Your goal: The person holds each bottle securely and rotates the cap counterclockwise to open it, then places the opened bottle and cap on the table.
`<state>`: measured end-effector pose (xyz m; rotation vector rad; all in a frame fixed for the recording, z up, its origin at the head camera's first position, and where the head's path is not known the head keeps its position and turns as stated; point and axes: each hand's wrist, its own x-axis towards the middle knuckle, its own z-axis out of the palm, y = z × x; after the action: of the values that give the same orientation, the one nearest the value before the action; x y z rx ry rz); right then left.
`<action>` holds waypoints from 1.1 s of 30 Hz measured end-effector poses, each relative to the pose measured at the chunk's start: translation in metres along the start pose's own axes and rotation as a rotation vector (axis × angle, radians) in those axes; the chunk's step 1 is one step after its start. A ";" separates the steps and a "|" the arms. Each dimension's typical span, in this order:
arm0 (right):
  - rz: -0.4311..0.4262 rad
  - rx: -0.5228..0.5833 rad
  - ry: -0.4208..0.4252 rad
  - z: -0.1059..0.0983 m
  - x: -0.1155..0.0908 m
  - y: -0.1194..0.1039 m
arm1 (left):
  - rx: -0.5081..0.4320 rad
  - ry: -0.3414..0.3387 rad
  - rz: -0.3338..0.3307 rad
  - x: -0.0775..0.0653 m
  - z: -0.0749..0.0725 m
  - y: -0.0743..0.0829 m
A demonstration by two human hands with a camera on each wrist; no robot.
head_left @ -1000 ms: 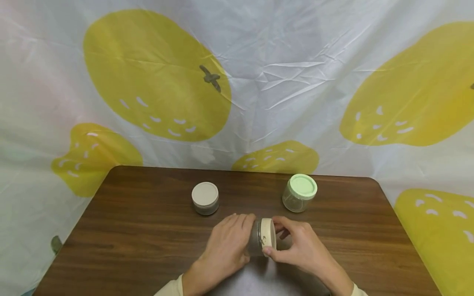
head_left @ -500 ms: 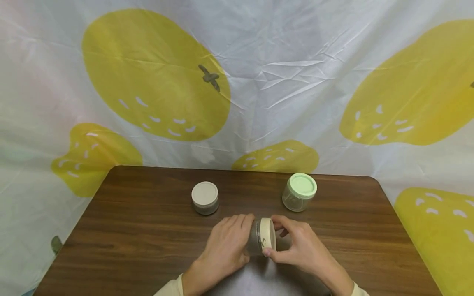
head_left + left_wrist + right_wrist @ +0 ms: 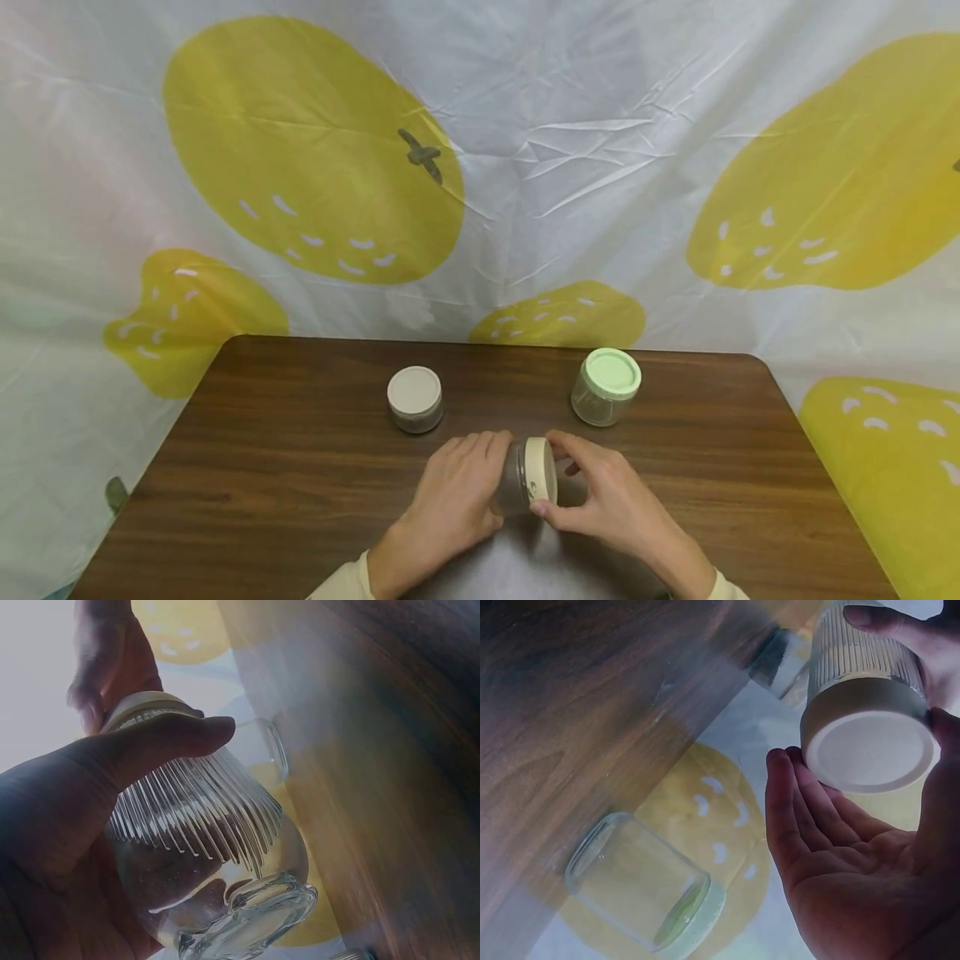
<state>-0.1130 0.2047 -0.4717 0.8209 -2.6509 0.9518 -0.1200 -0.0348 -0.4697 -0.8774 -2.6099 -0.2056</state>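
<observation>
A clear ribbed glass jar (image 3: pixel 196 806) lies tipped on its side between the hands, its cream lid (image 3: pixel 870 750) facing right. My left hand (image 3: pixel 459 487) grips the glass body, with the thumb across the ribs just below the lid in the left wrist view. From the other side my right hand (image 3: pixel 611 500) holds the lid's edge (image 3: pixel 537 471), thumb at the near side and fingers at the far side. The lid sits on the jar's mouth. A small dark print shows on its rim. In the head view most of the glass is hidden behind the left hand.
A short jar with an off-white lid (image 3: pixel 415 392) stands behind the left hand on the dark wooden table (image 3: pixel 285 467). Farther right stands a taller glass jar with a pale green lid (image 3: pixel 611 375). A white cloth with yellow fruit prints (image 3: pixel 570 183) hangs behind the table.
</observation>
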 end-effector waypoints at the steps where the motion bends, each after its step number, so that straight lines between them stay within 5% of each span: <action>1: -0.004 -0.013 0.004 0.000 0.000 0.000 | 0.000 0.001 0.001 0.000 0.000 0.000; 19: -0.022 -0.015 0.040 -0.002 -0.002 -0.002 | -0.021 0.045 -0.014 0.000 -0.003 -0.004; 33: 0.116 0.007 0.043 -0.007 -0.002 -0.008 | -0.134 0.029 -0.055 0.002 -0.003 -0.016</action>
<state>-0.1064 0.2051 -0.4628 0.6465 -2.6847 0.9943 -0.1302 -0.0473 -0.4670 -0.8400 -2.6195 -0.4090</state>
